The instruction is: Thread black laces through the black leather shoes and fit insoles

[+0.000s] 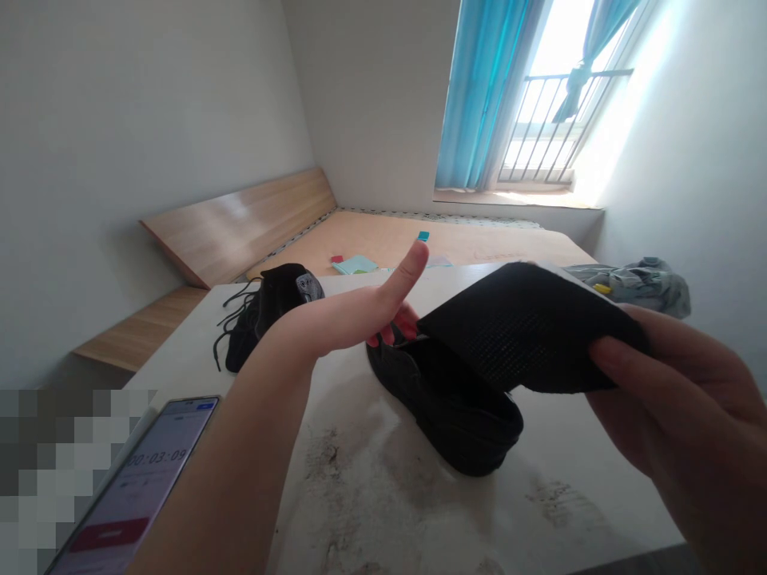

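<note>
Pinching a flat black piece (521,331) at four o'clock is the right hand (683,391); a black shoe (447,415) sits at five o'clock; centrally, the left hand (377,310), thumb raised; its grip I can't tell.

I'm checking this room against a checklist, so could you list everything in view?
Table: 1, white with dark marks, foreground
Low shoe: 1, black, mid-table
Insole-like piece: 1, black, over low shoe
Laced shoe: 1, black, left on table
Phone: 1, pale screen, table's left side
Bed: 1, peach, behind table
Wooden board: 1, light brown, bed's left
Bed items: pale teal cloth, red item, blue item; 1 each
Crumpled fabric: grey-green, right
Curtains: 2, blue, at window
Bars: several, grey, across window
Walls: white, surrounding
Left hand: 1, bare, by low shoe
Right hand: 1, bare, holding insole-like piece
</note>
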A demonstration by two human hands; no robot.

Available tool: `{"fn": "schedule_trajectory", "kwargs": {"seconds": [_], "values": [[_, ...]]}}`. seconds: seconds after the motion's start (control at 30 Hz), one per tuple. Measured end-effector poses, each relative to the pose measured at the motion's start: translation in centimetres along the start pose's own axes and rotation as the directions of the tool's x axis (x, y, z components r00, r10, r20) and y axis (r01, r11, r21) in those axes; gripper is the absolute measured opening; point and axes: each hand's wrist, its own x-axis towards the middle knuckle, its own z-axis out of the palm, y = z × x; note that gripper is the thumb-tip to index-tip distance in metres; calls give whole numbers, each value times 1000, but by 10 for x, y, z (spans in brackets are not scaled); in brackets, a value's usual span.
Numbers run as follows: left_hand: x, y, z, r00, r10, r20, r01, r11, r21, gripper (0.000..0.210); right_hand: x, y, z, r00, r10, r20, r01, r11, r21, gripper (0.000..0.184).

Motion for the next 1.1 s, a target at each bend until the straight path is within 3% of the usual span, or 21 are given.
{"fn": "schedule_trajectory", "kwargs": {"seconds": [0.07,0.1,0.17,0.23,0.37,0.43,0.5,0.6,0.7,0.77,0.8,0.83,0.87,0.93,1.0,1.1], "values": [[-1,-4,-1,993,-110,38,115,979,-170,91,-1,1,6,997,-59,-53,67,985,157,22],[-2,-5,-1,986,-142,84,155,973,-172,90,-1,3,9,994,-91,-64,101,976,191,25],[-6,-4,-2,978,-90,186,136,959,-250,86,1,7,12,984,-169,-49,175,968,178,29],[-9,1,-3,977,16,212,65,928,-368,76,5,13,14,978,-208,15,205,972,115,29],[-9,8,-1,992,125,17,-97,846,-525,33,12,23,18,993,-42,109,38,999,32,18],[-5,7,1,987,154,-50,-155,807,-570,28,12,25,21,992,81,95,-82,997,8,23],[0,2,0,969,121,-213,-222,804,-551,25,8,24,24,972,184,146,-180,983,-38,28],[4,-13,-10,851,-1,-525,-287,836,-467,23,-2,19,27,918,229,325,-187,970,-155,34],[-6,-40,-38,719,-127,-683,-301,829,-471,27,-11,19,27,906,117,408,23,946,-324,35],[-21,-66,-66,661,-287,-693,-163,847,-506,31,-14,25,24,903,2,429,209,871,-444,36],[-31,-81,-80,665,-333,-669,-106,844,-525,34,-15,29,21,894,-50,446,294,815,-499,37],[-40,-97,-94,681,-363,-635,-57,839,-541,36,-16,34,18,880,-101,465,372,755,-541,38],[-50,-114,-107,736,-411,-538,50,826,-561,38,-17,39,15,862,-134,489,433,697,-572,39],[-66,-148,-125,757,-485,-438,176,797,-578,45,-19,48,8,830,-155,535,505,616,-605,42],[-75,-181,-130,752,-557,-354,298,765,-571,53,-23,54,1,822,-142,551,521,578,-628,43],[-72,-222,-116,707,-641,-297,450,733,-510,53,-32,57,-4,836,-82,543,488,564,-666,40]]}}
